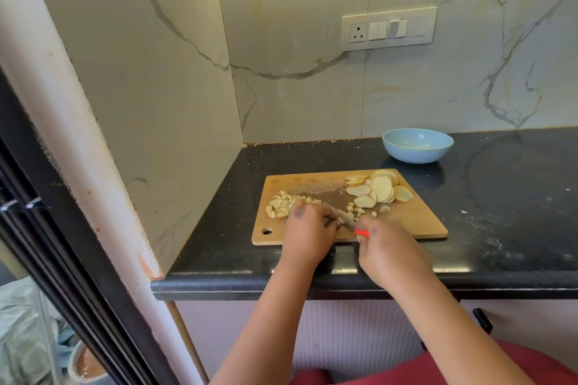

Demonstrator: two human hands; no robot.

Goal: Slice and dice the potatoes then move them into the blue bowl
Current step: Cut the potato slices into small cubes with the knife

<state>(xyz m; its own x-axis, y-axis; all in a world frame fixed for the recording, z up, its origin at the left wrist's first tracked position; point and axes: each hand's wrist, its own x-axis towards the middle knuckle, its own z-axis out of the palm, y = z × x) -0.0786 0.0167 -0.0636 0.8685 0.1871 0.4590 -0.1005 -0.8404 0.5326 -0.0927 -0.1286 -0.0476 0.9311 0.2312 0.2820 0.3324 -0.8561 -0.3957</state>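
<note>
Right hand (386,242) grips knife (342,218) over cutting board (413,222).

Black speckled countertop (500,203), wooden cutting board (416,222) near its front edge, blue bowl (417,146) behind it

Rectangular wooden cutting board (416,222) lies at the black stone countertop's (500,212) front edge, near its left end. Pale round potato slices (380,189) occupy the board's back right corner; small diced potato pieces (281,206) its left side. Round blue bowl (417,150) stands behind the board, near the countertop's back edge.
</note>
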